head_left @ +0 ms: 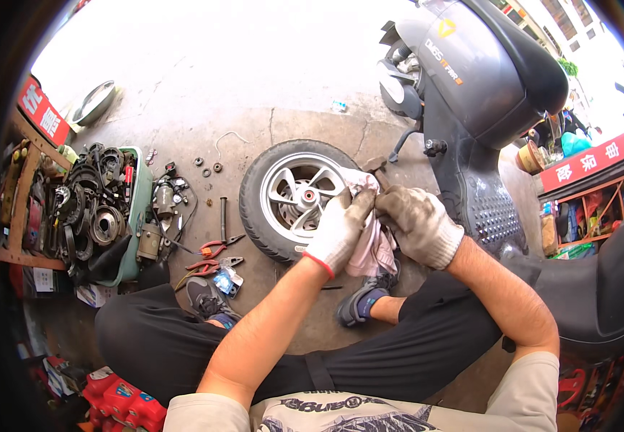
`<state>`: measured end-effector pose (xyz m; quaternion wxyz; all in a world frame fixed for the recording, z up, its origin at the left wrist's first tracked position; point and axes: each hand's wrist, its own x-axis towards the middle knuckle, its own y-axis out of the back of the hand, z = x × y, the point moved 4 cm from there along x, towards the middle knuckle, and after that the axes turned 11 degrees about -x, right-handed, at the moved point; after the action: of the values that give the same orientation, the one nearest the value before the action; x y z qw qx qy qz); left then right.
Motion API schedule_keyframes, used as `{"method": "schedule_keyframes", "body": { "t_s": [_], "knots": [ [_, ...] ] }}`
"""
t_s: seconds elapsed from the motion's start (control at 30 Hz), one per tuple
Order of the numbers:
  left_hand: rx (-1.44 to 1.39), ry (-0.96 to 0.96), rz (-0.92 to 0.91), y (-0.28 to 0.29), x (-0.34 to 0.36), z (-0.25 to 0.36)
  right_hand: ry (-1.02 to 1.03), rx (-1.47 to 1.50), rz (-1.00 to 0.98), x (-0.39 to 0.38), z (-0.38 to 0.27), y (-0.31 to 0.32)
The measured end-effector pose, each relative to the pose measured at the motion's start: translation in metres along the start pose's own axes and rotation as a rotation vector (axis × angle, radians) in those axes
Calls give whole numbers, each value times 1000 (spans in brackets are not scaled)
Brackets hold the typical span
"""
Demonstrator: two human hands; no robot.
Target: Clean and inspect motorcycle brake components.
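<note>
My left hand (pixel 339 232), in a soiled white glove with red cuff, is closed on a pale pink rag (pixel 368 255). My right hand (pixel 420 223), also in a dirty glove, is pinched at the rag's upper part; anything inside the cloth is hidden. Beneath and behind them a wheel (pixel 277 223) with silver spokes and black tire lies flat on the concrete. Red-handled pliers (pixel 211 249) and a long bolt (pixel 223 216) lie to its left, with several small rings (pixel 207 173) above them.
A green bin (pixel 133 252) of greasy parts stands left beside a motor part (pixel 164 201) and wooden rack. A grey scooter (pixel 485 79) fills the right, its footboard near my right arm. Red bottles (pixel 121 399) sit lower left. My crossed legs are below.
</note>
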<state>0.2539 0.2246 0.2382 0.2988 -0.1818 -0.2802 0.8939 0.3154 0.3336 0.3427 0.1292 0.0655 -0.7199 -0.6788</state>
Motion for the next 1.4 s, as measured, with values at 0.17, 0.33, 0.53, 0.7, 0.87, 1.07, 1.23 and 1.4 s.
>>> {"method": "schedule_keyframes", "body": {
  "t_s": [0.17, 0.33, 0.53, 0.7, 0.87, 1.07, 1.23, 1.4],
  "knots": [
    [235, -268, 50, -20, -21, 22, -264, 296, 191, -1, 8, 3],
    [196, -524, -30, -17, -21, 17, -807, 1351, -224, -5, 8, -14],
    [20, -99, 62, -10, -12, 16, 1, 102, 84, 2, -3, 10],
    [-332, 67, 72, -9, -10, 5, -228, 414, 161, -2, 6, 7],
    [-226, -45, 48, -7, -9, 14, -629, 857, -95, -2, 12, -2],
    [-91, -280, -26, -1, -6, 11, -742, 995, -123, -1, 16, 0],
    [46, -376, -128, -17, -22, 12, -829, 1154, -157, -5, 20, -11],
    [185, -485, -19, -22, -25, 25, -661, 735, -49, -6, 15, -20]
  ]
}}
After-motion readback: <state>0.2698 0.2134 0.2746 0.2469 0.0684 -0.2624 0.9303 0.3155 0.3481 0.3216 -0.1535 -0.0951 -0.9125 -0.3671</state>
